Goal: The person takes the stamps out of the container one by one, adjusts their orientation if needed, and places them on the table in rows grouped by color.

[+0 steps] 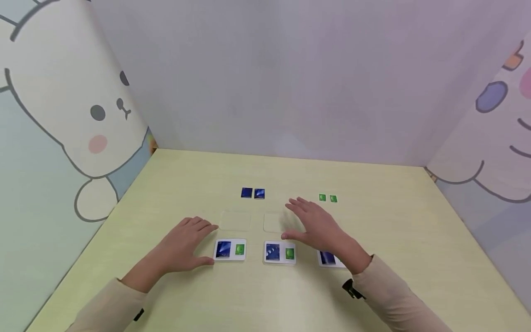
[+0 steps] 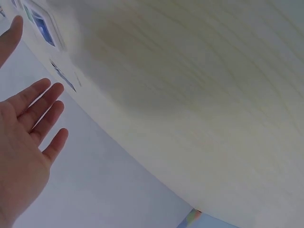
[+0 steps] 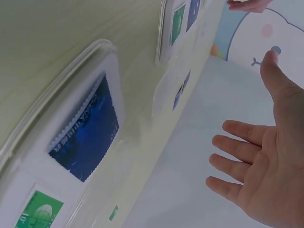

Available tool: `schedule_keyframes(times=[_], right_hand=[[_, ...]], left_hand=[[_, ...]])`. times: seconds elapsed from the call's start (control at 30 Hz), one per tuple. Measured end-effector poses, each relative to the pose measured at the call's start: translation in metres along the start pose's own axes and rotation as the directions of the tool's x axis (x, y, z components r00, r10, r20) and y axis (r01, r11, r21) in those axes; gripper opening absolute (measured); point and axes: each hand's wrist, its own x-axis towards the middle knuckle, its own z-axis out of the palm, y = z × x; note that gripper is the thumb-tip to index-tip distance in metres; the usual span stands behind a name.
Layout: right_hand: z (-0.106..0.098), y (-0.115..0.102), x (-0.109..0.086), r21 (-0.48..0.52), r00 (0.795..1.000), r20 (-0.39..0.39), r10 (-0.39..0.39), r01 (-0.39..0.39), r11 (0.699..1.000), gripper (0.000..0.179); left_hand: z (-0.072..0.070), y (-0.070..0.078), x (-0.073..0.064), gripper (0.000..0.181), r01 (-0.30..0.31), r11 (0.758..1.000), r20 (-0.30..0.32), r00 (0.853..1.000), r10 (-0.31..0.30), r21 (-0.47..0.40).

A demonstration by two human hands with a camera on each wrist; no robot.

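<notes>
My left hand (image 1: pixel 182 246) hovers with spread, relaxed fingers beside a white card (image 1: pixel 233 256) bearing a blue stamp and a green stamp. Nothing is in its grasp in the left wrist view. To the right, my right hand (image 1: pixel 315 226) is held out with straight fingers, likewise holding nothing. Its thumb is above the middle card (image 1: pixel 282 249), which carries the same two colours of stamp. A third card (image 1: pixel 338 263) is partly hidden under the right forearm; the right wrist view shows a perforated blue stamp (image 3: pixel 90 128) and a green stamp (image 3: pixel 40 211) on a card.
Behind the cards lie two clear plastic pieces, one at left (image 1: pixel 235 221) and one at right (image 1: pixel 271 222). Farther back are two loose blue stamps (image 1: pixel 259 193) and two small green stamps (image 1: pixel 322 197). Printed cloth walls border the pale table (image 1: pixel 199 170).
</notes>
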Motion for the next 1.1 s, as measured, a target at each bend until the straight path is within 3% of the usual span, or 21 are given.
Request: schedule_keyframes(times=[0.57, 1.1], right_hand=[[0.0, -0.012, 0.008, 0.016, 0.998, -0.009, -0.056, 0.056, 0.998, 0.077], [0.001, -0.022, 0.014, 0.083, 0.998, 0.066, 0.002, -0.007, 0.997, 0.073]], left_hand=[[0.001, 0.003, 0.003, 0.072, -0.027, 1.0, 0.006, 1.0, 0.027, -0.01], [0.0, 0.005, 0.008, 0.068, -0.043, 0.999, 0.043, 0.998, 0.044, -0.009]])
